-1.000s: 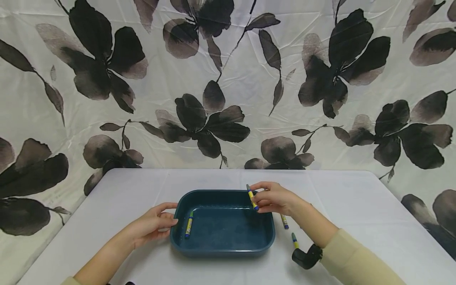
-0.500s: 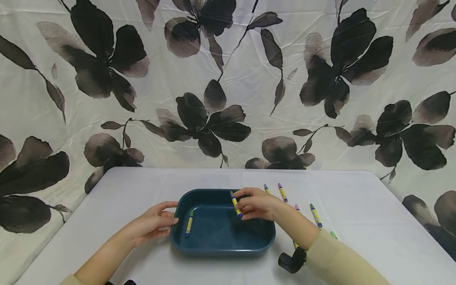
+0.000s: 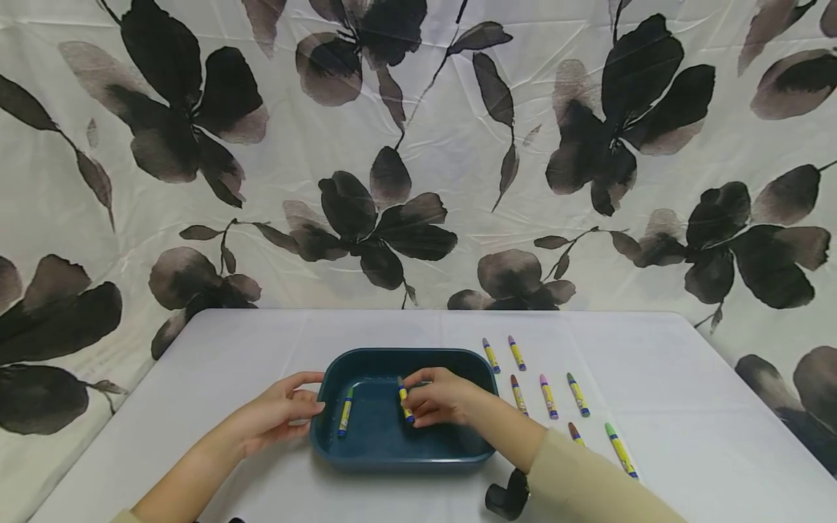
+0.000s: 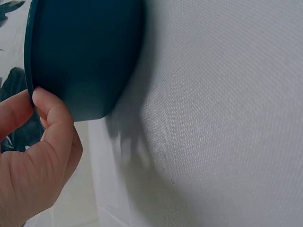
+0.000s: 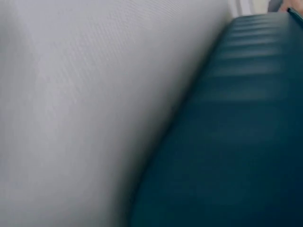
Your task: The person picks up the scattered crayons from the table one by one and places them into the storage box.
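A dark teal rectangular tray [image 3: 366, 443] stands on the white table. At its left end my left hand [image 3: 277, 415] pinches the rim, and the left wrist view shows thumb and fingers on either side of the rim [image 4: 29, 61]. Inside the tray, toward its middle, my right hand [image 3: 446, 398] pinches a crayon [image 3: 403, 399] with a dark tip, yellow wrapper and blue end. A green crayon [image 3: 346, 412] lies in the tray's left part. The right wrist view shows the tray's outer wall [image 5: 227, 142] but not the held crayon.
Right of the tray several crayons lie spread on the white tablecloth [image 3: 693, 407], among them a pink crayon [image 3: 548, 396] and a light green crayon [image 3: 620, 450]. The right sleeve [image 3: 588, 479] partly covers a brown crayon [image 3: 575, 434]. A floral curtain [image 3: 418, 160] hangs behind the table.
My right hand has moved left and down with the crayon, from over the tray's far right corner to its middle. More crayons on the table have come into sight. The left hand stays put.
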Demonstrator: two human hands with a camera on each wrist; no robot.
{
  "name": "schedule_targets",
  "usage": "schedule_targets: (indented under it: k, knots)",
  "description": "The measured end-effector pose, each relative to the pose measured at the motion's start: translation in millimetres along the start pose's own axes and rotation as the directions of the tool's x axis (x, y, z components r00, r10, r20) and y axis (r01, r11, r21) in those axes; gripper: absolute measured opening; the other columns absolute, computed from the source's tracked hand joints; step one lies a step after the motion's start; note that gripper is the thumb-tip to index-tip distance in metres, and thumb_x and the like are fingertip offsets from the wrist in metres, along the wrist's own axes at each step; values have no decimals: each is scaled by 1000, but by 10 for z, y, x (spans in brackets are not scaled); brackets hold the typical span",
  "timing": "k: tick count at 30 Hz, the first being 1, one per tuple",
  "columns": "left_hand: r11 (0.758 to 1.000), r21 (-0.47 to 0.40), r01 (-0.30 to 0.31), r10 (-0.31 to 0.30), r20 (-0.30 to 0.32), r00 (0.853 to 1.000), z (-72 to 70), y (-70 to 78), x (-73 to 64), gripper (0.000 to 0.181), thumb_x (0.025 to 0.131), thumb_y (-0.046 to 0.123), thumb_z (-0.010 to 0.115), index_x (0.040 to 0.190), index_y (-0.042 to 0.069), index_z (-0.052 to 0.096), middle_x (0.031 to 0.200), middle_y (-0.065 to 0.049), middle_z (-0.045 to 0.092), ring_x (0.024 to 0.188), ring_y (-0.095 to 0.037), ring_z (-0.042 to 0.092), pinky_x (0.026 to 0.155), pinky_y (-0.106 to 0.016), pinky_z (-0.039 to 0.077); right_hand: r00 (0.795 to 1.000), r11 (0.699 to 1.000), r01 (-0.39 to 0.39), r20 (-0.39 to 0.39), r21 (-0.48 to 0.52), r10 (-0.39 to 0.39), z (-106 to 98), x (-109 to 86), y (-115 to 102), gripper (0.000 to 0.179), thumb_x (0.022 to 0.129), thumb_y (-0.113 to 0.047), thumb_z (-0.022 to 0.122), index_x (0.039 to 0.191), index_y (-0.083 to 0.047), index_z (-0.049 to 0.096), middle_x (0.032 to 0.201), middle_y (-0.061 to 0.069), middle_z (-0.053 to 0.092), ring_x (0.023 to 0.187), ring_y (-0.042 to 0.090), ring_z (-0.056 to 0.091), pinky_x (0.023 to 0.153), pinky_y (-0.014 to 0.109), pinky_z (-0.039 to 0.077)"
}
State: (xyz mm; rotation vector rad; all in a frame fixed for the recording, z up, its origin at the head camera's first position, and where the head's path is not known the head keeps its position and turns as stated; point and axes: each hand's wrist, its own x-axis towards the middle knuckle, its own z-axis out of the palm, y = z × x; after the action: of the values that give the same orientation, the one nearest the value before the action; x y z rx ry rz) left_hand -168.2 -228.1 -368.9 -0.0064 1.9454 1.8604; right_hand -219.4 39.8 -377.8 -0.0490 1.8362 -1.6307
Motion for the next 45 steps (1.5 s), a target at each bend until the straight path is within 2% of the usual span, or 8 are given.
schedule_targets:
  k: [7, 14, 22, 31, 39, 45]
  knots:
    - [1000, -7, 4, -4, -1, 1000, 3, -3, -1, 66, 88, 4, 58, 142, -3, 20, 92, -5, 52, 74, -11, 53, 64, -19, 48, 999, 1000, -7, -32, 19, 8, 100, 45, 47, 32, 81, 3, 62, 110, -1, 52, 70, 6, 57, 54, 11, 53, 48, 19, 49]
    - [1000, -14, 4, -4, 1, 1000, -6, -12, 10, 66, 89, 4, 58, 142, -3, 20, 92, -5, 51, 74, -11, 52, 64, -20, 47, 997, 999, -34, -74, 15, 35, 163, 83, 43, 31, 81, 2, 64, 109, -2, 53, 72, 6, 58, 53, 10, 53, 47, 18, 48]
    - [1000, -19, 11, -11, 0, 1000, -16, -42, 15, 65, 89, 3, 58, 142, -3, 19, 93, -6, 50, 76, -12, 52, 65, -21, 48, 997, 999, -22, -67, 46, 25, 181, 83, 44, 32, 81, 4, 61, 112, 1, 53, 77, 12, 62, 50, 10, 56, 47, 19, 49]
    - [1000, -23, 11, -11, 2, 1000, -9, -30, 27, 66, 89, 3, 57, 142, -3, 18, 92, -5, 52, 75, -12, 54, 64, -20, 48, 1000, 998, 8, -27, 57, -7, 63, 32, -24, 37, 82, 4, 60, 118, 3, 53, 82, 14, 65, 55, 12, 59, 52, 22, 51]
    - [1000, -19, 11, -11, -3, 1000, -12, -30, 25, 66, 89, 3, 57, 142, -2, 19, 92, -5, 50, 73, -11, 54, 64, -20, 48, 998, 997, 39, 44, 63, -41, -99, -60, -178, 42, 85, 0, 58, 126, 5, 49, 98, 20, 66, 63, 14, 62, 61, 27, 54]
    - [1000, -23, 12, -12, -1, 1000, -13, -23, 21, 65, 89, 3, 57, 142, -2, 19, 91, -5, 51, 74, -11, 54, 64, -20, 49, 994, 994, 83, 61, 68, -87, -272, -138, -307, 42, 88, -2, 54, 129, 6, 46, 89, 13, 64, 66, 15, 63, 63, 27, 53]
